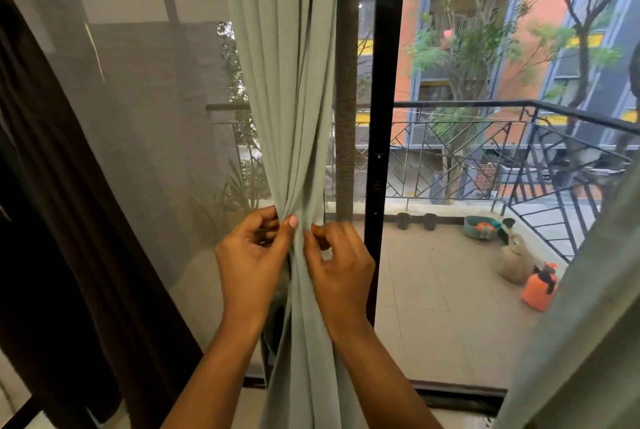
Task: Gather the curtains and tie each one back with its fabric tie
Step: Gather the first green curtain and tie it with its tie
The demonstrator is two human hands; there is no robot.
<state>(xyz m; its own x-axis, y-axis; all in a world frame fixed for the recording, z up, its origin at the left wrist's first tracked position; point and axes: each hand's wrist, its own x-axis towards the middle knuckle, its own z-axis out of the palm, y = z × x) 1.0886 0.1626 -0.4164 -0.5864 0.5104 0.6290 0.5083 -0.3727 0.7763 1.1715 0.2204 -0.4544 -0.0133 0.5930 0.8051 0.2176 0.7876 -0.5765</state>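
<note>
I see both hands working at a pale green curtain, which is bunched into a narrow waist at their height. The left hand curls round the bunch from the left, with its thumb on the front folds. The right hand seems to pinch the folds from the right, though its fingertips are partly hidden. A dark brown curtain hangs at the left. A black door frame stands just right of the hands, with a balcony railing beyond.
</note>
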